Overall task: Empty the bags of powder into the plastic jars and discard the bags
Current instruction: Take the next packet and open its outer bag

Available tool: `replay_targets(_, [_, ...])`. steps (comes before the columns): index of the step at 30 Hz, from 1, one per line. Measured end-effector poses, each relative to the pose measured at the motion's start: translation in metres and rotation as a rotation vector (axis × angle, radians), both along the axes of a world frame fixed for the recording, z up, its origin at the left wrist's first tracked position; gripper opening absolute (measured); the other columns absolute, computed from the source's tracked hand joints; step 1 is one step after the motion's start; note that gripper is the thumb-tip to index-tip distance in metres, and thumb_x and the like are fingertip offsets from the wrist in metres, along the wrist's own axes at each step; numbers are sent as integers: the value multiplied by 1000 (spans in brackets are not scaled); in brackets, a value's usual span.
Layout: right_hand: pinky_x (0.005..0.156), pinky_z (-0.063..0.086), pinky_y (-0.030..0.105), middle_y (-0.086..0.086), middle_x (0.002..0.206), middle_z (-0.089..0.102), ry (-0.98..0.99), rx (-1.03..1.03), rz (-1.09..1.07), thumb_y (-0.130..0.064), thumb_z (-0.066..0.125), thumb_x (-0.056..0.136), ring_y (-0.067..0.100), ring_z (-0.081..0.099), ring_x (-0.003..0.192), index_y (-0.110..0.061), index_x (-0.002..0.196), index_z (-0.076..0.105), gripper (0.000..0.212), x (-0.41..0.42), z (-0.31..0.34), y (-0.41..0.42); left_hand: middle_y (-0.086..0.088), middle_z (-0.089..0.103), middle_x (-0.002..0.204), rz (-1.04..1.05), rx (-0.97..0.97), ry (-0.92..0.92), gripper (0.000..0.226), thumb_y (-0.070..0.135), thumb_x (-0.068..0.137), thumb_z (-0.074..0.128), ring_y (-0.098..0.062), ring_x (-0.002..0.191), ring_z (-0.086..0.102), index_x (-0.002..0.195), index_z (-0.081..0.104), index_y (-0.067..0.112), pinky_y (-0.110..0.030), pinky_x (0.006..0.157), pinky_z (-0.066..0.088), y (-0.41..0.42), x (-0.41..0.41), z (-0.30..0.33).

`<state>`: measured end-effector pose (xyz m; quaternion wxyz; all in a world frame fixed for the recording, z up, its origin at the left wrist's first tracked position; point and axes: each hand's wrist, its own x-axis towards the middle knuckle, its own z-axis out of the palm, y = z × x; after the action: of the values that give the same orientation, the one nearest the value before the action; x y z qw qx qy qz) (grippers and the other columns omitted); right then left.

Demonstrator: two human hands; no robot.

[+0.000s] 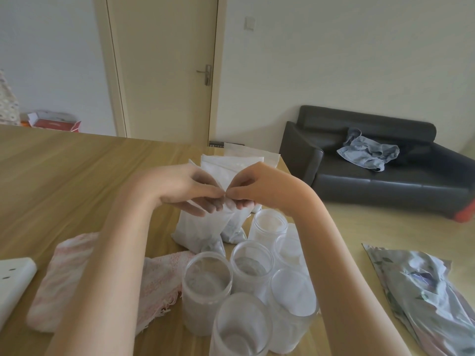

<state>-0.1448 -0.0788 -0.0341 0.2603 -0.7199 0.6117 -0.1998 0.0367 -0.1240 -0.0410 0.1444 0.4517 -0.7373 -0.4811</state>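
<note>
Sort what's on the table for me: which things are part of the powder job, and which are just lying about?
Part of the job:
- bag of powder, pinched at its top by the left hand and right hand
- spare bags behind it
- open plastic jars in a cluster

Lying about:
- pink towel
- white power strip
- crumpled floral bag
- cloth on the sofa

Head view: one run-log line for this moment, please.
step: opening bag | hands: left and right pinch top of powder bag | jars: open, near table edge | pour: not started
</note>
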Motion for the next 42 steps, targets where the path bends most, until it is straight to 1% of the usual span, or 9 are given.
replay_targets(12, [69,44,35,10,79,72,28,-1,28,-15,61,88,19,52,67,-4,86,74,18,3,-2,-2,14,74,72,76,-31,-58,17,27,95,64,8,66,67,94,78,18,-9,53,48,-1,-7,-1])
replay_targets(15, [70,44,34,6,73,69,14,-4,20,-15,61,87,13,53,65,-3,86,74,18,2,-1,-1,13,72,75,90,-83,-106,18,29,93,63,3,72,66,94,78,18,-10,53,48,-1,-10,-1])
replay_targets(18, [69,43,34,5,72,68,-1,0,-15,-14,62,85,17,52,67,-4,85,74,16,2,0,-1,7,72,84,108,-115,-129,18,29,91,63,-7,82,64,91,76,17,-12,57,48,-2,-11,-2])
replay_targets(23, [70,49,39,12,79,72,25,-1,-58,-14,62,83,20,52,67,-5,84,74,14,4,0,-2,8,69,78,99,-153,-151,18,31,90,63,-8,75,61,84,74,18,-11,53,46,-3,-8,-2])
replay_targets(27, [70,50,36,5,72,68,55,-27,-75,-19,62,84,19,53,67,-2,87,73,20,7,-1,-4,9,65,72,95,-163,-163,19,30,91,62,-7,67,56,82,72,17,-11,52,45,-3,-10,-1])
replay_targets(31, [81,55,40,4,77,72,76,-1,-55,-24,60,89,15,57,67,-6,93,72,22,8,-1,-3,7,67,78,84,-161,-171,19,31,93,61,-9,75,59,87,73,17,-15,58,46,-2,-9,-1])
replay_targets(33, [78,55,38,3,76,71,80,-11,-45,-25,61,90,14,57,66,-5,94,72,23,8,-1,-2,7,68,79,68,-156,-183,20,30,94,59,-11,77,58,90,74,17,-17,60,45,-1,-10,0])
replay_targets(39, [73,54,33,-4,67,66,154,-16,-22,-20,60,91,13,55,64,-4,92,73,21,9,0,0,9,67,75,43,-149,-167,15,27,93,61,-10,73,56,85,73,20,-11,50,43,0,-11,1])
replay_targets(42, [74,53,35,-2,72,71,175,32,-2,-20,59,91,18,59,67,-5,91,74,21,8,1,2,10,67,75,51,-164,-172,15,29,93,62,-9,73,57,85,72,21,-12,51,42,0,-12,0])
